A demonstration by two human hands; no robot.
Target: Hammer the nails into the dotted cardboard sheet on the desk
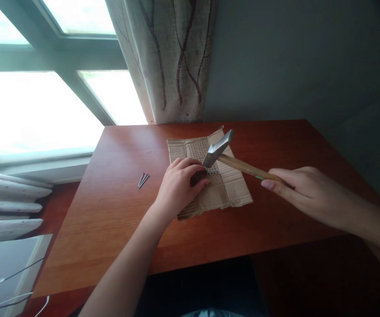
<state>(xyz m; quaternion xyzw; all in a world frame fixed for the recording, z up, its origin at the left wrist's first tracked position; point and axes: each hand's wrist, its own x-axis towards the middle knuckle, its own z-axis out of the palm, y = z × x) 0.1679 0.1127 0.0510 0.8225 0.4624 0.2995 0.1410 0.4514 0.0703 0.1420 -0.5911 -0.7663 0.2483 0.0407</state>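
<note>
My right hand [304, 189] grips the wooden handle of a hammer [219, 147] near its end. The metal head hangs over a perforated board [197, 149], with its lower face right by my left fingertips. My left hand [179, 187] rests on the board and the cardboard, its thumb and fingers curled toward each other. Whatever sits between those fingertips is too small and hidden to make out. Beneath the board lies a creased piece of brown cardboard [237, 187]. Several loose nails [143, 180] lie on the wood to the left of my left hand.
The reddish-brown wooden table [110, 229] has its far edge by a patterned curtain [179, 57] and a grey wall [292, 61]. Bright windows [27, 114] stand on the left. Cables [14, 268] run at the lower left, beside the table.
</note>
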